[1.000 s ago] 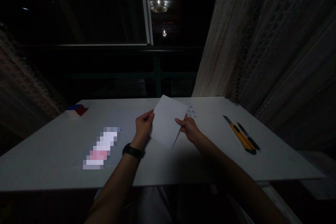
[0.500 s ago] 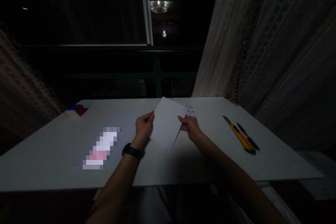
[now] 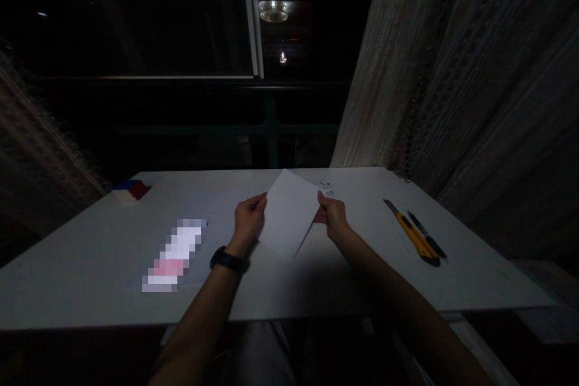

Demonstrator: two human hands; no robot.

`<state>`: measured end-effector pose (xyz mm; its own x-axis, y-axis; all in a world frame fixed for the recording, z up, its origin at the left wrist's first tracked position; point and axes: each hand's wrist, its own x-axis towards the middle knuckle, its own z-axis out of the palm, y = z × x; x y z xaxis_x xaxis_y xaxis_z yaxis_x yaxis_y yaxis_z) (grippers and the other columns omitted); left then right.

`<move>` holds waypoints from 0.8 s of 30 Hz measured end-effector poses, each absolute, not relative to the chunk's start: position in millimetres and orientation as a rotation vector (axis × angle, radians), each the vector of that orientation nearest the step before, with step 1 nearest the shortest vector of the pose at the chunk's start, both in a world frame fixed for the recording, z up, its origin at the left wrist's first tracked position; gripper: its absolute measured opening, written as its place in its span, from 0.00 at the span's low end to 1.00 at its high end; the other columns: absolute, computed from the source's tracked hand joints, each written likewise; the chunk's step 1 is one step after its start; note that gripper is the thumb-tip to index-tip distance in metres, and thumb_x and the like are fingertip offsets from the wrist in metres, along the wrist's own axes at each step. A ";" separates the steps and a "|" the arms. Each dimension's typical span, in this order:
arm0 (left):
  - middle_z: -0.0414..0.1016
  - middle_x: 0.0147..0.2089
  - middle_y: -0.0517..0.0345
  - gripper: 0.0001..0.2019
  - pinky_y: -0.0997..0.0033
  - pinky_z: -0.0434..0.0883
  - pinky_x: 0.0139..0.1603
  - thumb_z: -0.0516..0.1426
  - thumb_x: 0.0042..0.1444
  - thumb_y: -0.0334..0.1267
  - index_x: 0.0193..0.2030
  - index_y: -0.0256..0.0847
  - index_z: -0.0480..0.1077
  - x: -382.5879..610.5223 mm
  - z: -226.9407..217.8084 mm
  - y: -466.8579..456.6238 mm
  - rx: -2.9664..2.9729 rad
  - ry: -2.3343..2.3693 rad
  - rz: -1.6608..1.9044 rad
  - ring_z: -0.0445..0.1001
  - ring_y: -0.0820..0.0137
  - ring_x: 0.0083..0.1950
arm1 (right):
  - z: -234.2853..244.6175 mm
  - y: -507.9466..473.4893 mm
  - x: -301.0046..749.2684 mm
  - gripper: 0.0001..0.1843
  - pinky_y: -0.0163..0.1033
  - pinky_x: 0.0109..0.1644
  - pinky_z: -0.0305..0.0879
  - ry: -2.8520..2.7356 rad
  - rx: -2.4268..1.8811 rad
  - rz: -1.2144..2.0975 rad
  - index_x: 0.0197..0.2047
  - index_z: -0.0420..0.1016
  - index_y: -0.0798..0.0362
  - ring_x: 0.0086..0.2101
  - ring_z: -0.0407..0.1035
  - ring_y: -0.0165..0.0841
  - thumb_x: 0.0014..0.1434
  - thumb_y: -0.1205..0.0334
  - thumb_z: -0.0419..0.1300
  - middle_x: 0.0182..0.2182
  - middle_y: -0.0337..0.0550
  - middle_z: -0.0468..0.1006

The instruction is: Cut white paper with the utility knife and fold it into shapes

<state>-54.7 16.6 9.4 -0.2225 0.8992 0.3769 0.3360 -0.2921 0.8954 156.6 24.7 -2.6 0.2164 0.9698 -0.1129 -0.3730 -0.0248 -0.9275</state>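
A white sheet of paper is held up above the table, turned so that one corner points away from me. My left hand pinches its left corner; a dark watch band circles that wrist. At the opposite corner my right hand grips the sheet, thumb on top and fingers underneath. Just behind the right hand, small pieces of paper with dark marks lie on the table, partly hidden by the sheet.
On the right of the white table lie a yellow box cutter with its blade out and a dark pen. At left are a blurred-out bright rectangle on pale paper and a multicoloured puzzle cube. Curtains hang on both sides.
My right thumb has slid outward toward the sheet's right corner, and the right hand sits slightly farther right. The sheet has shifted a little. My left hand has barely moved.
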 end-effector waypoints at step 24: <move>0.77 0.42 0.52 0.15 0.63 0.66 0.50 0.57 0.48 0.39 0.42 0.37 0.74 -57.0 8.0 18.8 1.466 1.455 1.681 0.73 0.62 0.45 | -3.2 16.0 142.1 0.17 0.33 0.16 0.66 -1.000 -1.139 1.328 0.20 0.68 0.57 0.13 0.66 0.29 0.44 0.51 0.64 0.13 0.40 0.71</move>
